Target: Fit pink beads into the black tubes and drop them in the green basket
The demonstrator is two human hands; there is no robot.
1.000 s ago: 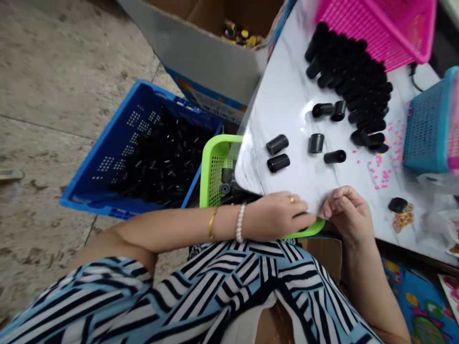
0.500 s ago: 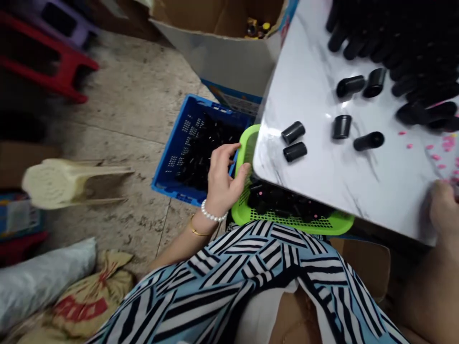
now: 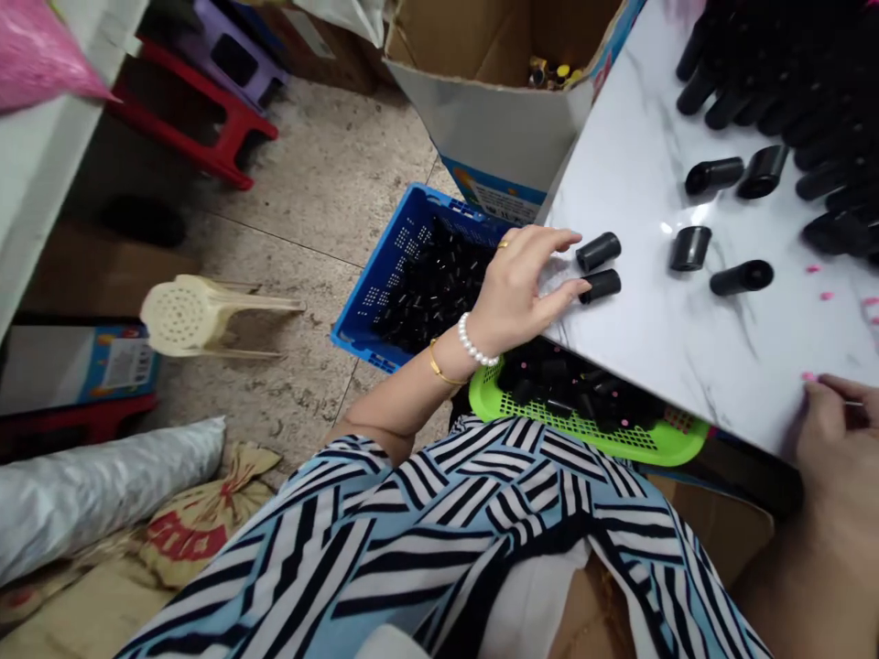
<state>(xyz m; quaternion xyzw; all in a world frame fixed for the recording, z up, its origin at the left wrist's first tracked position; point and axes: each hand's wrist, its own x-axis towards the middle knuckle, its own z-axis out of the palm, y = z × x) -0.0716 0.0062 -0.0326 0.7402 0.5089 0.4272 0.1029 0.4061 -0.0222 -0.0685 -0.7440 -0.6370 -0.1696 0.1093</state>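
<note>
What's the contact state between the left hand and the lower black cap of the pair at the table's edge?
Touching. In the head view, a fingertip of the left hand meets the end of the lower black cap, with no gap showing.

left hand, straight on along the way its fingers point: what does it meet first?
Probably the nearer black tube. The left hand lies at the marble table edge, fingers aimed across the top, one fingertip almost at it. A second tube lies right beside it.

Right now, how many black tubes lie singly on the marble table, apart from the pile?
6. Upper tube and lower tube by the left hand; short tube and long tube farther right; fifth tube and sixth tube beside the pile. Others may lie off-frame.
</note>
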